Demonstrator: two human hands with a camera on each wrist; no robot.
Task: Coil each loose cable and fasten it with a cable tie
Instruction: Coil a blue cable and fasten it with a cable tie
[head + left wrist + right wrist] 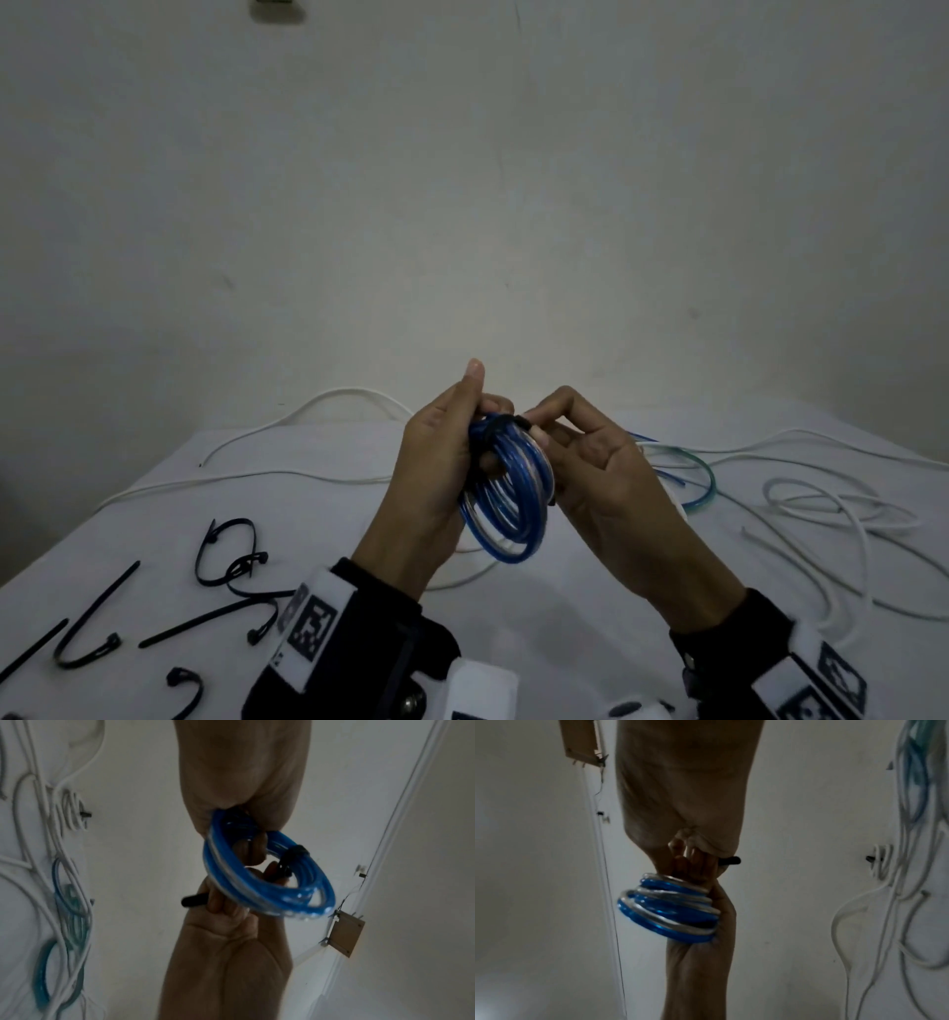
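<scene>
A blue and clear cable coil [508, 501] is held up above the table between both hands. My left hand [452, 457] grips the coil's left side, fingers curled through the loops. A black cable tie [506, 422] wraps the top of the coil. My right hand [547, 429] pinches the tie beside the coil. In the left wrist view the tie [295, 853] circles the coil [259, 886], and a black end [191, 900] sticks out past my left hand [226, 914]. The right wrist view shows the coil [670, 910] against my right hand [706, 953].
Several spare black cable ties [231, 557] lie on the white table [565, 606] at the lower left. Loose white cables [842, 514] sprawl at the right and along the back [287, 475]. A green cable [703, 475] lies behind my right hand.
</scene>
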